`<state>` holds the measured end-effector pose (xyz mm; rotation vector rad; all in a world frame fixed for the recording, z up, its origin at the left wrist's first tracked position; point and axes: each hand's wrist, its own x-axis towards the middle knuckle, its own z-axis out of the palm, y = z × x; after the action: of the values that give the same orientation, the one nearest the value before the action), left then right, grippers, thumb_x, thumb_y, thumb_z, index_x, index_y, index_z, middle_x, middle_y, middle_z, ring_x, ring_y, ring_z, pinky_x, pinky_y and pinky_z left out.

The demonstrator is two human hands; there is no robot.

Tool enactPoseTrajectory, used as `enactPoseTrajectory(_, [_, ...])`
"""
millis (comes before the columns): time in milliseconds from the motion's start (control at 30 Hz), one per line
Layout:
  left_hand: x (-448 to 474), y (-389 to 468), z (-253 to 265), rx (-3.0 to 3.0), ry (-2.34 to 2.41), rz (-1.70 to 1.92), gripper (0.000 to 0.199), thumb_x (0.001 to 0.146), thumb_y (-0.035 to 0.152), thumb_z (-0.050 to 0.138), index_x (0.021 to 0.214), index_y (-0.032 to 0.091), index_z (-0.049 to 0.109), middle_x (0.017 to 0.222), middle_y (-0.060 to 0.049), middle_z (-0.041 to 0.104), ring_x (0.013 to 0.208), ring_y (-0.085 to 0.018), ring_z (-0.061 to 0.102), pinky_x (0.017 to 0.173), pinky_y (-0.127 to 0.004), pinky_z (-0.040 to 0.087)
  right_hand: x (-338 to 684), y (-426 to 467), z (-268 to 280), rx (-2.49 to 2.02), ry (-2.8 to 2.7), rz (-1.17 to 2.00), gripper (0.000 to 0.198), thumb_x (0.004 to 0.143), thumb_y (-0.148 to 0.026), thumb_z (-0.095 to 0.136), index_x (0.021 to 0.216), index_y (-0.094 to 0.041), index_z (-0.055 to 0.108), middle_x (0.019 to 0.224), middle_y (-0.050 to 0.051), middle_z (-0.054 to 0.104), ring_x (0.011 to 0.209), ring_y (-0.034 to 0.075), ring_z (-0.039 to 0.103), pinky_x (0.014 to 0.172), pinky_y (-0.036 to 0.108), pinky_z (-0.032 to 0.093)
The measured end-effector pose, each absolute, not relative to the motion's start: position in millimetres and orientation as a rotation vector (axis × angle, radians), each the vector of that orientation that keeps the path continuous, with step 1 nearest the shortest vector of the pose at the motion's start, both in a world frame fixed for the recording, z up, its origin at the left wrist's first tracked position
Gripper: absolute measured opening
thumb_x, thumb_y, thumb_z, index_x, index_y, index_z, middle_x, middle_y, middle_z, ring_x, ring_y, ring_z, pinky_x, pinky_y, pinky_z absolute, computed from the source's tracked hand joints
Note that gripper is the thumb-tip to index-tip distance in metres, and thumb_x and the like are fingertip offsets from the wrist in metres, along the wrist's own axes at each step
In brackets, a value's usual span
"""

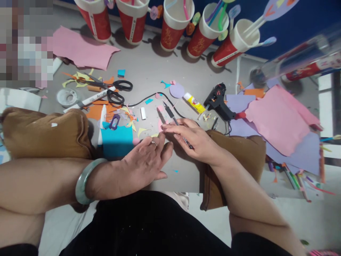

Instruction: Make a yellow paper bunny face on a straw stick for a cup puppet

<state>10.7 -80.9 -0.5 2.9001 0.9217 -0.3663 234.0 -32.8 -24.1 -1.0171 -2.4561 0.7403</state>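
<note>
My right hand [195, 138] holds a pen [170, 113] between thumb and fingers, its tip pointing away from me. Close beside it, my left hand [141, 161] is palm down with fingers apart, wearing a ring and a green bangle. Its fingertips reach a small pink paper piece [160, 125], which the hands partly cover; whether they press on it I cannot tell. A blue paper sheet [117, 140] lies left of that hand, near a white eraser-like block [143, 113]. Beyond the pen are a round lilac paper piece [177, 91] and a yellow glue stick [194, 103].
Black-handled scissors [115, 96] and a white acrylic marker [93, 98] lie left among scraps. A glue gun [220, 103] sits right, near pink paper [282, 119]. Several red-and-white cups [172, 35] line the back. Brown cushions [45, 133] flank my arms.
</note>
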Motion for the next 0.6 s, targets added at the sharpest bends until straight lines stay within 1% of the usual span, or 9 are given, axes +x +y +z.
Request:
enactPoseTrajectory(67, [13, -78, 3, 2.883, 0.904, -0.406, 0.089, 0.091, 0.066, 0.058, 0.156, 0.008, 0.038, 0.155, -0.028, 0.045, 0.119, -0.033, 0.062, 0.107, -0.045, 0.04, 235, -35, -23, -1.008, -2.36, 0.753, 0.034, 0.102, -0.021, 0.043, 0.132, -0.028, 0.057, 0.122, 0.007, 0.072, 0.106, 0.023, 0.063, 0.092, 0.045, 0.054])
enactPoseTrajectory(133, [15, -75, 6, 2.882, 0.881, -0.455, 0.088, 0.091, 0.065, 0.058, 0.155, 0.007, 0.039, 0.156, -0.03, 0.043, 0.115, -0.033, 0.064, 0.103, -0.044, 0.042, 235, -38, -24, -1.026, -2.211, 0.769, 0.035, 0.104, -0.029, 0.043, 0.138, -0.029, 0.052, 0.124, 0.008, 0.071, 0.107, 0.023, 0.066, 0.093, 0.046, 0.056])
enactPoseTrajectory(233, [16, -73, 8, 2.906, 0.861, -0.516, 0.087, 0.092, 0.067, 0.056, 0.154, 0.007, 0.04, 0.157, -0.031, 0.041, 0.102, -0.031, 0.07, 0.098, -0.043, 0.045, 236, -41, -27, -1.074, -1.983, 0.809, 0.048, 0.105, -0.043, 0.039, 0.152, -0.032, 0.037, 0.133, 0.01, 0.066, 0.103, 0.022, 0.071, 0.09, 0.046, 0.06])
enactPoseTrajectory(300, [16, -73, 6, 2.925, 0.865, -0.544, 0.086, 0.092, 0.069, 0.054, 0.153, 0.009, 0.041, 0.158, -0.031, 0.04, 0.094, -0.03, 0.072, 0.096, -0.043, 0.047, 235, -42, -28, -1.048, -1.862, 0.829, 0.053, 0.105, -0.046, 0.042, 0.155, -0.033, 0.032, 0.137, 0.01, 0.064, 0.1, 0.021, 0.073, 0.09, 0.046, 0.061])
enactPoseTrajectory(333, [16, -74, 5, 2.937, 0.867, -0.546, 0.086, 0.091, 0.07, 0.054, 0.152, 0.01, 0.042, 0.158, -0.031, 0.039, 0.093, -0.03, 0.073, 0.094, -0.043, 0.047, 235, -42, -29, -1.033, -1.814, 0.826, 0.052, 0.104, -0.043, 0.045, 0.154, -0.032, 0.036, 0.136, 0.009, 0.065, 0.098, 0.021, 0.073, 0.09, 0.045, 0.062])
enactPoseTrajectory(400, [14, -76, 0, 2.971, 0.868, -0.512, 0.087, 0.091, 0.072, 0.052, 0.15, 0.01, 0.043, 0.158, -0.032, 0.038, 0.093, -0.031, 0.073, 0.091, -0.043, 0.048, 235, -44, -29, -1.046, -1.753, 0.783, 0.043, 0.103, -0.034, 0.051, 0.145, -0.028, 0.05, 0.126, 0.007, 0.071, 0.091, 0.018, 0.075, 0.086, 0.041, 0.063])
enactPoseTrajectory(467, [13, -79, -4, 2.992, 0.87, -0.462, 0.087, 0.091, 0.072, 0.051, 0.15, 0.009, 0.043, 0.159, -0.033, 0.036, 0.096, -0.033, 0.072, 0.088, -0.044, 0.049, 236, -46, -28, -1.133, -1.737, 0.73, 0.031, 0.1, -0.025, 0.056, 0.13, -0.025, 0.061, 0.106, 0.004, 0.078, 0.077, 0.015, 0.076, 0.075, 0.032, 0.063])
enactPoseTrajectory(533, [11, -80, -6, 2.965, 0.877, -0.43, 0.085, 0.091, 0.071, 0.051, 0.151, 0.011, 0.043, 0.16, -0.032, 0.034, 0.099, -0.034, 0.071, 0.088, -0.045, 0.049, 238, -48, -28, -1.187, -1.749, 0.702, 0.019, 0.097, -0.023, 0.062, 0.116, -0.023, 0.064, 0.084, 0.0, 0.078, 0.062, 0.013, 0.072, 0.06, 0.025, 0.059])
enactPoseTrajectory(600, [10, -81, -6, 2.848, 0.923, -0.393, 0.082, 0.091, 0.068, 0.055, 0.152, 0.014, 0.043, 0.163, -0.029, 0.031, 0.102, -0.035, 0.07, 0.089, -0.045, 0.049, 239, -50, -29, -1.196, -1.791, 0.715, 0.012, 0.094, -0.024, 0.065, 0.106, -0.023, 0.063, 0.071, -0.003, 0.073, 0.056, 0.012, 0.069, 0.052, 0.023, 0.054])
